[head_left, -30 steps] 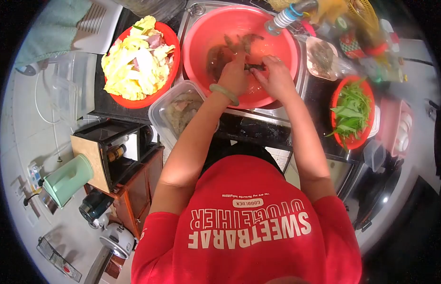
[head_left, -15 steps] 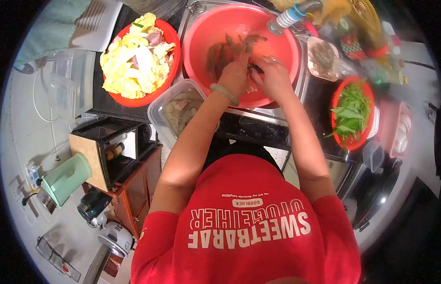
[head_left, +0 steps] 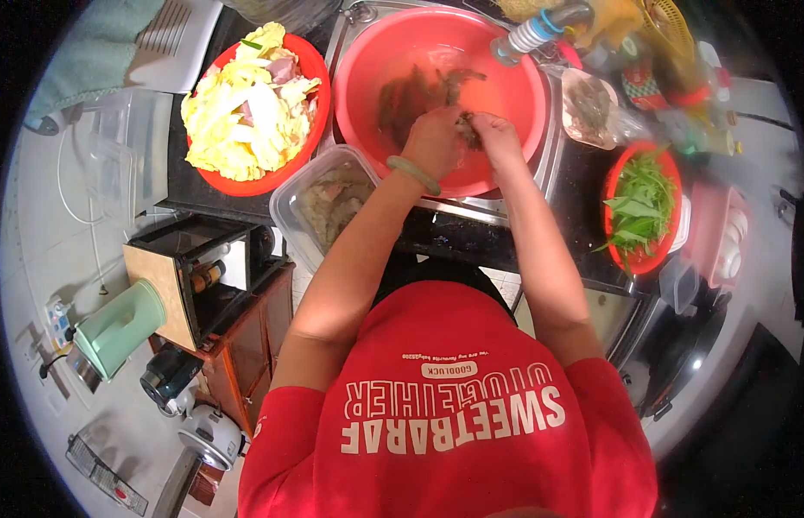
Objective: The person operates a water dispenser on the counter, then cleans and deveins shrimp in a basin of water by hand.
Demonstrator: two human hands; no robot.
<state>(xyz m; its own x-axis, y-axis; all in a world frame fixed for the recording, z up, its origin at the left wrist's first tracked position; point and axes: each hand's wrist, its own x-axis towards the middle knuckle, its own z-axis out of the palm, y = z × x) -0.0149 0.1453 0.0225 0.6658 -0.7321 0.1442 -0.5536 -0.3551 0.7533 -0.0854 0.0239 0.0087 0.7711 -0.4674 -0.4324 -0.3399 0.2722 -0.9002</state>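
A large pink basin sits in the sink with water and several shrimp in it. Over its near part, my left hand and my right hand are close together, with a dark shrimp between them. The fingers of both hands are closed on it. A bangle circles my left wrist. Left of my left forearm, a clear plastic container holds peeled-looking shrimp.
A red plate of cabbage stands left of the basin. The faucet reaches over its back right. On the right are a tray of greyish food, a red basket of green leaves and a pink rack.
My hands have drawn slightly toward the near rim and turned, with the shrimp now raised between their fingertips. More of the shrimp in the water shows.
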